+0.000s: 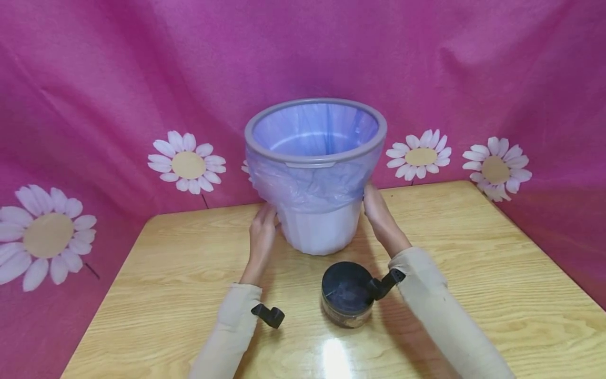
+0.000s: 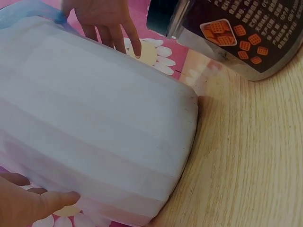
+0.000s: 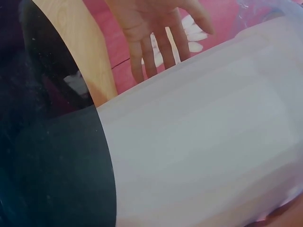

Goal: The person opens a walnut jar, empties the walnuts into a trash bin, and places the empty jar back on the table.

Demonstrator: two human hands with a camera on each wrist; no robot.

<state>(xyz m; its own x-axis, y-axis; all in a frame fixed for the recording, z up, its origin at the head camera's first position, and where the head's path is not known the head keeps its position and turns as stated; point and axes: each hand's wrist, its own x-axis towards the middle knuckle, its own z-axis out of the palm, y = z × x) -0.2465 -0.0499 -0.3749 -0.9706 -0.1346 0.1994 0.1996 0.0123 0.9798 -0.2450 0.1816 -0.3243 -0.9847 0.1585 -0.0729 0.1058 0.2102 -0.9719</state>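
Observation:
A white plastic trash bin (image 1: 319, 231) stands upright at the far side of the table, its mouth up. A thin translucent bluish bag (image 1: 307, 184) lines it and hangs over the outside below a grey rim ring (image 1: 310, 158). My left hand (image 1: 263, 229) is at the bin's left side, low, below the bag's edge. Opposite it, my right hand (image 1: 381, 218) is at the bin's right side, fingers partly hidden behind it. In the wrist views, the fingers of the left hand (image 3: 154, 26) and right hand (image 2: 106, 19) are extended along the bin wall.
A round jar (image 1: 347, 295) with a dark lid stands in front of the bin, between my forearms; its label shows waffle-like biscuits. The wooden table (image 1: 189, 295) backs onto a pink cloth (image 1: 213, 63) with large daisies. Black wrist mounts jut from both sleeves.

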